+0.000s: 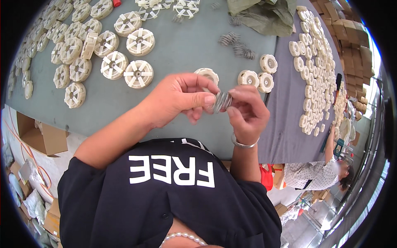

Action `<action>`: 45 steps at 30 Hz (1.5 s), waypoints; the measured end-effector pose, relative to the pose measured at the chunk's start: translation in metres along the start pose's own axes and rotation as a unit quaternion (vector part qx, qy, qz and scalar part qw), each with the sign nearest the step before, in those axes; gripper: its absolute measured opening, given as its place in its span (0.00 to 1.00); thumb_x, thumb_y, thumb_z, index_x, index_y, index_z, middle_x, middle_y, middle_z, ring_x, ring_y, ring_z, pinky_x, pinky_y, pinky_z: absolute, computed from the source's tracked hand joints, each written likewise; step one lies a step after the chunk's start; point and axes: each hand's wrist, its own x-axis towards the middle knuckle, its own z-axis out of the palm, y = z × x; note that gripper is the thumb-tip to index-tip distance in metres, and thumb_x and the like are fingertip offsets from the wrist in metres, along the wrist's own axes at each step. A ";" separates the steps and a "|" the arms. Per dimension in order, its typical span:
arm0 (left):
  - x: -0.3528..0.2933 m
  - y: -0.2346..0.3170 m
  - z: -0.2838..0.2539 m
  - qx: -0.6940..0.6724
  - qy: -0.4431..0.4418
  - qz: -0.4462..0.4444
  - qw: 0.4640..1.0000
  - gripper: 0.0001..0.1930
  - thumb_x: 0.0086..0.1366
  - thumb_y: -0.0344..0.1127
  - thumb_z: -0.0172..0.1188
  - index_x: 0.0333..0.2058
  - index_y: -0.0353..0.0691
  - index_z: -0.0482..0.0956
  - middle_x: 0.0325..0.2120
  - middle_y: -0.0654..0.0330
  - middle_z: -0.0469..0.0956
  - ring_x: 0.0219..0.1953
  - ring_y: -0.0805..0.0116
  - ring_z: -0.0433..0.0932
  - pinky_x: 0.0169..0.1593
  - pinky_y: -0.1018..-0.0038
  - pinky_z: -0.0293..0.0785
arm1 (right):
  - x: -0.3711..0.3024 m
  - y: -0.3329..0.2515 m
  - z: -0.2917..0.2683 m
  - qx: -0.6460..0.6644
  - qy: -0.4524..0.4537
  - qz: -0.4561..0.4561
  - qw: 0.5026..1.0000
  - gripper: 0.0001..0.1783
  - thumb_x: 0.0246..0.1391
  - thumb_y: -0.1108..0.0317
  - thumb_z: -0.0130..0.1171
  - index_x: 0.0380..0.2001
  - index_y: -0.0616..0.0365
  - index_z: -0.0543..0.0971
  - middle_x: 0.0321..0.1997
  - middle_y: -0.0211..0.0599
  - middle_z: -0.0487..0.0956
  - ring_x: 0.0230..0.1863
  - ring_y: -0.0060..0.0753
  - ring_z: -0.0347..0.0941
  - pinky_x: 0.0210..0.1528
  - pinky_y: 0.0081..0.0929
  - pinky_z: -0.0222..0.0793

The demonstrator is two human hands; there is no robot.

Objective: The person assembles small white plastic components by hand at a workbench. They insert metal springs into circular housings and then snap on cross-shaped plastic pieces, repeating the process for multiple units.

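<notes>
Between my two hands is a grey metal coil spring [222, 102], or several nested together; I cannot tell which. My left hand [182, 97] pinches its left side between thumb and fingers. On the other side, the bent fingers of my right hand [248, 109] close on its right end. Just beyond my hands lies a round cream plastic wheel-like part [206, 75], partly hidden by the left hand. Three similar round parts [248, 79] sit together past my right hand. More coil springs [244, 51] lie farther back on the grey-green table [173, 49].
Many cream spoked parts [138, 74] cover the table's left side. Thin cream spoked inserts [186, 8] and a dark green bag [264, 16] lie at the far edge. Many small round parts [314, 78] fill a table at right, where another person [318, 173] works. An open carton [43, 138] stands lower left.
</notes>
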 end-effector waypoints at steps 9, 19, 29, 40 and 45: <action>-0.010 0.013 -0.020 -0.036 0.006 -0.062 0.997 0.16 0.76 0.42 0.57 0.49 0.35 0.82 0.36 0.56 0.81 0.28 0.71 0.84 0.24 0.77 0.79 | 0.023 0.003 -0.069 -0.413 0.081 0.043 0.906 0.16 0.48 0.80 0.73 0.43 0.60 0.87 0.38 0.33 0.85 0.32 0.23 0.79 0.34 0.23 0.72; -0.015 0.018 -0.026 0.110 0.055 0.039 0.992 0.15 0.68 0.38 0.68 0.49 0.36 0.84 0.44 0.63 0.82 0.41 0.77 0.81 0.35 0.79 0.81 | 0.022 0.013 -0.061 -0.275 0.122 0.075 0.951 0.17 0.53 0.81 0.70 0.47 0.65 0.87 0.45 0.36 0.85 0.35 0.20 0.80 0.38 0.18 0.77; -0.004 -0.006 0.013 0.329 0.013 0.136 0.934 0.14 0.67 0.41 0.74 0.40 0.35 0.85 0.28 0.66 0.78 0.27 0.79 0.72 0.35 0.80 0.69 | -0.002 -0.021 0.007 -0.090 0.018 0.033 0.995 0.20 0.45 0.87 0.68 0.45 0.67 0.86 0.44 0.38 0.81 0.38 0.25 0.80 0.39 0.23 0.80; -0.012 -0.001 -0.012 0.064 -0.149 -0.056 0.985 0.14 0.72 0.40 0.61 0.44 0.32 0.82 0.34 0.57 0.82 0.19 0.80 0.72 0.21 0.80 0.65 | 0.024 -0.006 -0.065 -0.437 0.034 0.078 0.895 0.17 0.46 0.80 0.72 0.43 0.58 0.88 0.40 0.35 0.83 0.31 0.26 0.78 0.37 0.25 0.76; -0.024 0.016 -0.027 0.053 -0.058 0.040 0.996 0.13 0.74 0.40 0.61 0.44 0.35 0.83 0.31 0.63 0.82 0.23 0.80 0.76 0.22 0.80 0.67 | 0.026 0.003 -0.065 -0.519 0.013 0.048 0.853 0.19 0.50 0.75 0.73 0.47 0.55 0.87 0.48 0.37 0.81 0.30 0.24 0.77 0.37 0.26 0.76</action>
